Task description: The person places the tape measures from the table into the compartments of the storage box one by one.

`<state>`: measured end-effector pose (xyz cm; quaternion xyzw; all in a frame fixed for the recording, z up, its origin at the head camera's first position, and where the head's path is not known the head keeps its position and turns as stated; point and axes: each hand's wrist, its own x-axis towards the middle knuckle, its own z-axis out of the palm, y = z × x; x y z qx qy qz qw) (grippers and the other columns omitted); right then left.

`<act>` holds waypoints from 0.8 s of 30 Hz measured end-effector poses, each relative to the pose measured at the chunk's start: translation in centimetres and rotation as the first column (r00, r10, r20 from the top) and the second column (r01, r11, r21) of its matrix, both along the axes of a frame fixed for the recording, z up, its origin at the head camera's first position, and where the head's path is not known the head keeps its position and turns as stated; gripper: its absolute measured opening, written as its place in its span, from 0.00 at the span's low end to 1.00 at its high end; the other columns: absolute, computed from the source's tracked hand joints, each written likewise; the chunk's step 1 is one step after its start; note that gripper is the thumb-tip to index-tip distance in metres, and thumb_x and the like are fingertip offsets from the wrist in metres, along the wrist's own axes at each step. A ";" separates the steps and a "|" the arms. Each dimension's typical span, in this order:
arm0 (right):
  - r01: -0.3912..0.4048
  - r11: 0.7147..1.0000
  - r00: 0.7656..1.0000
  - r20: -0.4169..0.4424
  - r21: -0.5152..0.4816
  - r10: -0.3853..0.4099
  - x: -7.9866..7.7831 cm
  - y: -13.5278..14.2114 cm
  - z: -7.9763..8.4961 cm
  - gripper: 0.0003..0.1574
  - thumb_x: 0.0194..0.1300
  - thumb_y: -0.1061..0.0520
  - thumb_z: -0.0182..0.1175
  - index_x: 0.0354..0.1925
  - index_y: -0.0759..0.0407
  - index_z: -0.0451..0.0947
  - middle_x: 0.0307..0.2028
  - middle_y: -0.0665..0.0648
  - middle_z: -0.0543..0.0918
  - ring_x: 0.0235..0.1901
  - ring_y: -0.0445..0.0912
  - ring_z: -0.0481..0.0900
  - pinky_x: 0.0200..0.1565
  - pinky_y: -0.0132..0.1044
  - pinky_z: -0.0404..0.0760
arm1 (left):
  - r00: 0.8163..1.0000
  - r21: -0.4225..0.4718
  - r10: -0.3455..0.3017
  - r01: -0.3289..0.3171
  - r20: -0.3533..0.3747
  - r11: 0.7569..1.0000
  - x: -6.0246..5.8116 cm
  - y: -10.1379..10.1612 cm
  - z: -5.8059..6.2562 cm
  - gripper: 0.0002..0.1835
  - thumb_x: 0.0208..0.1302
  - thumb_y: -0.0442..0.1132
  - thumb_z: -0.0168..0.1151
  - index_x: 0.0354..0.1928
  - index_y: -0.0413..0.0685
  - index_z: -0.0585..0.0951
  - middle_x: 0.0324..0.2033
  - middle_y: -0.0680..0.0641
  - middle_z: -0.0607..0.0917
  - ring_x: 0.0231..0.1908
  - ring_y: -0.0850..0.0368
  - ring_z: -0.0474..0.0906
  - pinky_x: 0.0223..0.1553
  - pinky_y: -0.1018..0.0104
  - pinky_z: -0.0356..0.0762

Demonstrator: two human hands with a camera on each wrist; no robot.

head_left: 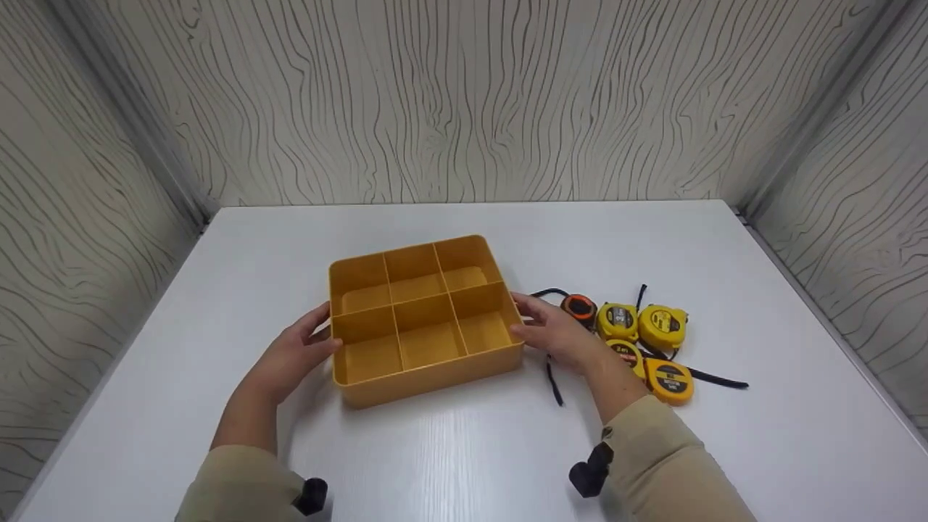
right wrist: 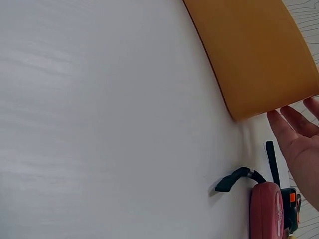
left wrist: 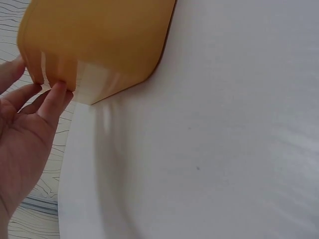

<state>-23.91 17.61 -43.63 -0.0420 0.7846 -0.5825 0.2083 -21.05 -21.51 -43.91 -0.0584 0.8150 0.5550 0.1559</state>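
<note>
A mustard-yellow storage box [head_left: 431,375] with six compartments, none holding anything, sits at a slant mid-table in the head view. My left hand [head_left: 293,353] holds its left side, thumb at the rim and fingers along the outer wall. On the opposite side my right hand [head_left: 562,335] grips the wall near the front corner, thumb tip over the rim. The left wrist view shows fingertips [left wrist: 59,85] against the box's side wall [left wrist: 99,40]. In the right wrist view, fingertips [right wrist: 273,115] touch the wall's edge, above a red tape measure [right wrist: 266,211].
Right of the box lies a cluster of tape measures: an orange-and-black one [head_left: 579,307], yellow ones [head_left: 663,326] and an orange-yellow one [head_left: 669,381], with black wrist straps [head_left: 718,378]. My right forearm passes close beside them. Wood-grain panels [head_left: 435,101] enclose the white table [head_left: 449,464].
</note>
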 end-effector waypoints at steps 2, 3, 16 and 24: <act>0.013 1.000 1.000 0.003 0.014 -0.013 0.1 -0.2 0.0 0.45 0.46 0.37 0.67 0.62 0.32 0.63 0.61 0.45 0.67 0.60 0.46 0.64 0.58 0.43 0.70 | 1.000 0.000 -0.006 0.006 -0.004 1.000 -0.1 -0.1 0.0 0.38 0.59 0.48 0.60 0.69 0.68 0.54 0.68 0.58 0.55 0.66 0.57 0.57 0.62 0.52 0.59; 0.021 0.999 1.000 0.004 0.026 -0.021 0.2 -0.2 0.1 0.45 0.46 0.36 0.66 0.62 0.31 0.63 0.61 0.44 0.66 0.60 0.46 0.64 0.58 0.44 0.70 | 1.000 -0.001 -0.010 0.010 -0.007 1.000 -0.1 -0.1 0.1 0.38 0.60 0.47 0.60 0.69 0.68 0.54 0.68 0.58 0.55 0.66 0.57 0.57 0.62 0.52 0.58; 0.073 0.995 0.997 0.024 0.061 -0.075 1.8 -0.5 0.2 0.43 0.50 0.38 0.63 0.64 0.31 0.59 0.64 0.46 0.63 0.63 0.48 0.61 0.59 0.45 0.68 | 1.000 0.015 -0.016 0.016 -0.005 1.000 -0.7 0.2 0.2 0.34 0.62 0.45 0.58 0.69 0.66 0.56 0.68 0.56 0.57 0.65 0.56 0.57 0.62 0.53 0.59; 0.086 0.996 0.996 0.017 0.026 -0.087 2.6 -0.5 -0.1 0.45 0.50 0.38 0.63 0.66 0.35 0.58 0.64 0.50 0.62 0.62 0.48 0.63 0.58 0.45 0.69 | 1.000 0.011 -0.013 0.013 -0.005 1.000 -0.9 0.3 0.1 0.34 0.61 0.50 0.57 0.68 0.66 0.58 0.67 0.57 0.59 0.66 0.56 0.54 0.62 0.54 0.61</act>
